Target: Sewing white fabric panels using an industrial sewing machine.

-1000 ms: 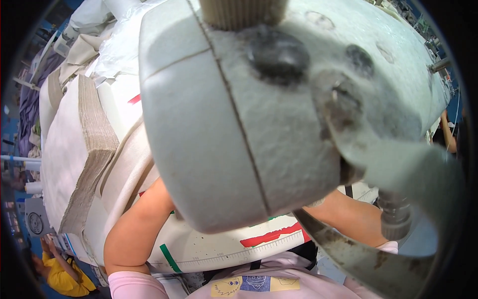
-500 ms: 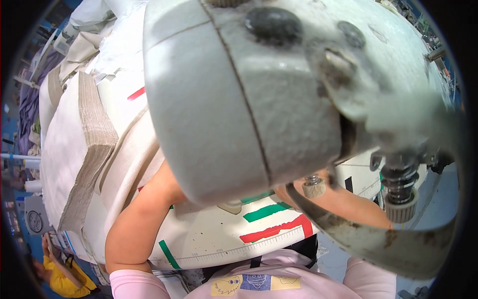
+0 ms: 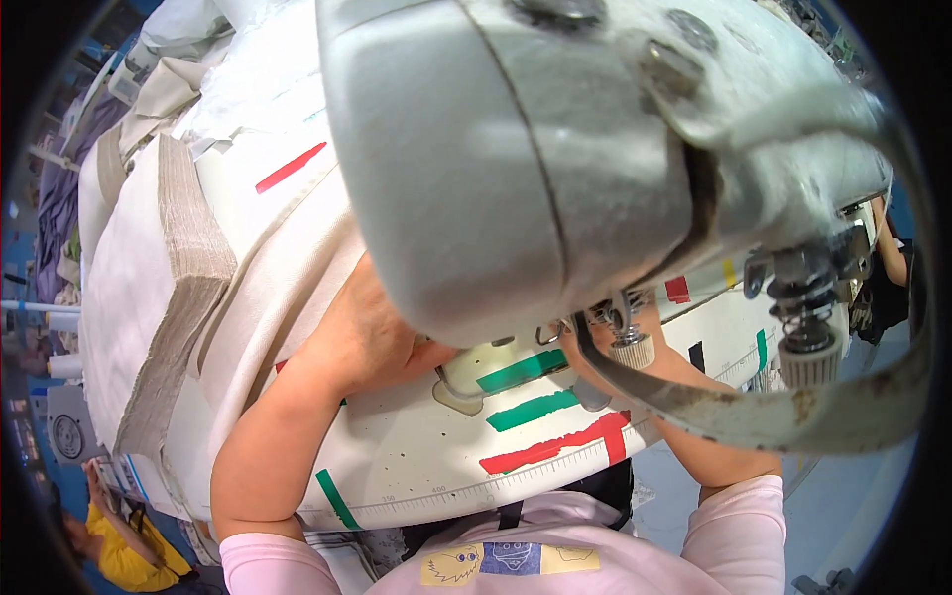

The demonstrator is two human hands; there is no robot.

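Observation:
The white head of a sewing machine (image 3: 446,169) fills the upper middle and covers much of the work area. My left hand (image 3: 372,322) reaches in beside its lower left end, over the white machine table (image 3: 397,456); the thumb side shows, but the other fingers are hidden. A length of cream fabric (image 3: 288,288) lies right next to that wrist. Behind the curved metal guard (image 3: 714,407) and the knurled screw (image 3: 632,349), my right hand (image 3: 650,332) is partly seen, its fingers out of sight. What either hand holds cannot be made out.
A thick stack of cream fabric pieces (image 3: 188,248) stands at the left. Red tape (image 3: 555,446) and green tape (image 3: 531,409) mark the table, with a printed ruler (image 3: 436,501) along the near edge. A spring tension knob (image 3: 805,332) hangs at the right. A person in yellow (image 3: 139,535) sits lower left.
The machine head appears farther right and higher in the picture, uncovering more of my left hand and the table. A person's arm now shows at the far right.

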